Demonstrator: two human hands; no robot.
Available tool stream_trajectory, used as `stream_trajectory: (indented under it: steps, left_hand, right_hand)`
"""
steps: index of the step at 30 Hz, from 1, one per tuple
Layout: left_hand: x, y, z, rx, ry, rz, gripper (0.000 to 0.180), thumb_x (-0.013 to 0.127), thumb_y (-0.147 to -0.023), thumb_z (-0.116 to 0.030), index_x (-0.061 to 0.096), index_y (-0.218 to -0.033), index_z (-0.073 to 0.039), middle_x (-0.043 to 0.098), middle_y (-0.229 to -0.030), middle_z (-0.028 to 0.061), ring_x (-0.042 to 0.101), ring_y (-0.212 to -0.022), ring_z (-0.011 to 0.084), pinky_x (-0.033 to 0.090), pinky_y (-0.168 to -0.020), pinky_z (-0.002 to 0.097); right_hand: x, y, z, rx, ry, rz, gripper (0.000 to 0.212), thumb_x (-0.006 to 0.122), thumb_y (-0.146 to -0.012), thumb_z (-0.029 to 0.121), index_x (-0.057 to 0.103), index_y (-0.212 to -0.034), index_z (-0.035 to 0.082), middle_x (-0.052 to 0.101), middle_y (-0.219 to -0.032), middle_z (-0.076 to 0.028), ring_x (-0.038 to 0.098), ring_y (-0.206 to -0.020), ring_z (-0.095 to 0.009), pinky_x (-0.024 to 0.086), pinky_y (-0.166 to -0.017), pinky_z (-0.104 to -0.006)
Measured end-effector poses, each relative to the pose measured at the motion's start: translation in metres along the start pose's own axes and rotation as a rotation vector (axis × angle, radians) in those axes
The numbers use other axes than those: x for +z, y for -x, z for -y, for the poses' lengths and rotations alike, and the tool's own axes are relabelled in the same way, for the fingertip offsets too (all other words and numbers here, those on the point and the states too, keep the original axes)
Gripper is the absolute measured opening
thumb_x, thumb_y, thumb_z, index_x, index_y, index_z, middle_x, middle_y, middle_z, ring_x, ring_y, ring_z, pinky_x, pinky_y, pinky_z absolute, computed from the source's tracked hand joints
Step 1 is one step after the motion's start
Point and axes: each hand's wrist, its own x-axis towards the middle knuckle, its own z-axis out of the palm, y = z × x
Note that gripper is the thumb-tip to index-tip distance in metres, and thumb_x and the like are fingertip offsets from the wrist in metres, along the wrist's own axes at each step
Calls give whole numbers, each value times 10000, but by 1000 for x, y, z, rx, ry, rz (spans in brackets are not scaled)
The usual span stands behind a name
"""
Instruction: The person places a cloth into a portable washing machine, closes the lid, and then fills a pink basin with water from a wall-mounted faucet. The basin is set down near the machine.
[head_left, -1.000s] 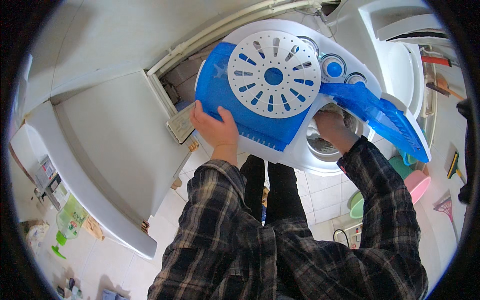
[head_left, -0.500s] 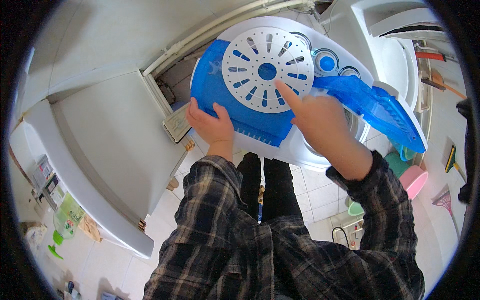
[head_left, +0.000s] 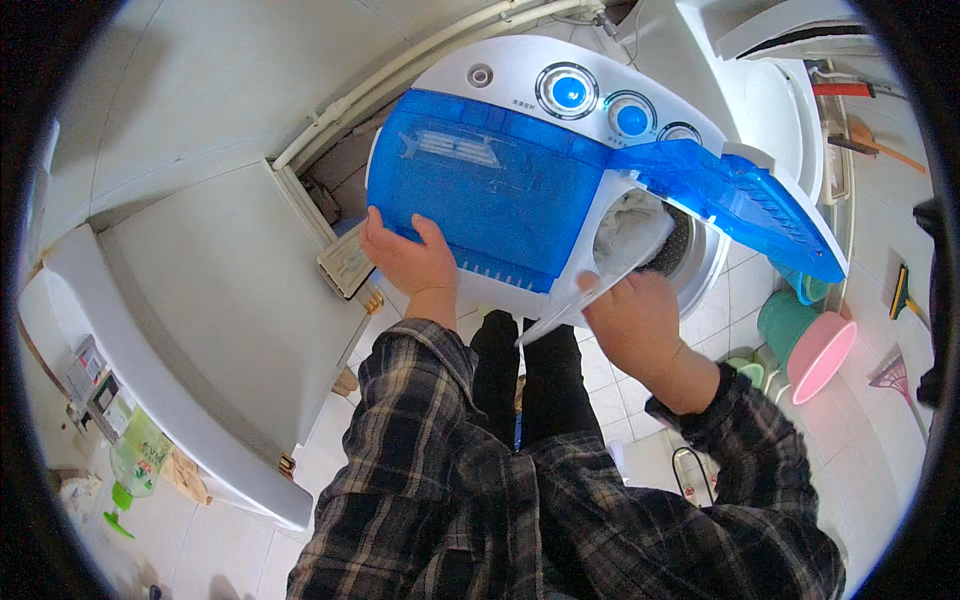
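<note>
Farthest left of the right-hand grip, low in the view, lies a clear green plastic pump bottle [head_left: 140, 450]. Nearer to the grip, yet still well to its left, stands a broad white panel with a thick curved rim [head_left: 215, 425]. Next comes the bare left hand [head_left: 412, 262], its thumb apart from its fingers, lying against the near left corner of a translucent blue plastic lid [head_left: 490, 190]; it is not clamped on anything. That closed lid spreads up and left of the right-hand grip, on a white plastic twin-tub washing machine [head_left: 450, 72]. Beyond the lid, up from the grip, are round blue-centred dials [head_left: 568, 92].

The thin white plastic plate [head_left: 565, 310], seen nearly edge-on, slants from below left of the right hand [head_left: 640, 320] up toward the tub; the right thumb and fingers are closed together on it. Just above this grip is the open round grey perforated drum [head_left: 681, 240]; what the pale stuff inside it is, I cannot tell. Up and right of the grip, a second translucent blue plastic lid [head_left: 760, 205] stands raised. Farther right, well apart from the grip, are a round green plastic basin [head_left: 783, 318] and a round pink plastic basin [head_left: 822, 358], touching.
</note>
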Motion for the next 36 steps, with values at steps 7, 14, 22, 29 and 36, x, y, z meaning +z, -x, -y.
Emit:
stream_trajectory:
  steps: [7,14,22,29,36]
  left_hand:
    - [-1,-1,1,-7,-34,35,590,533,-863,-242,304,-1330,35,363,-1282,273,361,-1198,433,321,-1007,528]
    - [0,0,2,-1,-30,12,592,540,-855,-235,312,-1326,42,368,-1274,276,368,-1187,430,325,-1002,523]
    - [3,-2,3,-3,-19,-11,592,551,-829,-205,329,-1323,36,372,-1268,273,379,-1172,425,330,-1002,508]
    - [1,0,4,-35,-1,3,597,568,-815,-220,354,-1306,45,365,-1283,271,373,-1195,426,327,-1017,491]
    - [1,0,3,-32,7,-2,585,560,-822,-223,363,-1298,54,374,-1278,277,381,-1186,427,331,-1008,501]
  right_hand:
    - [71,30,-74,369,182,139,107,583,-822,190,643,-822,102,658,-752,-90,654,-704,-250,507,-631,-397]
    - [144,-13,-120,313,191,590,115,607,-792,107,682,-864,58,686,-870,-135,678,-822,-287,552,-703,-386]
    - [185,-41,-142,-12,302,404,139,577,-780,84,701,-808,28,677,-826,-156,674,-762,-264,551,-609,-380]
    - [112,-19,-105,102,230,1000,450,530,-866,138,492,-1305,228,274,-1430,-230,425,-1219,-414,410,-907,-617]
    - [123,-40,-101,233,137,1042,494,384,-970,199,344,-1419,399,-132,-1553,-122,-1,-1413,-432,136,-1068,-686]
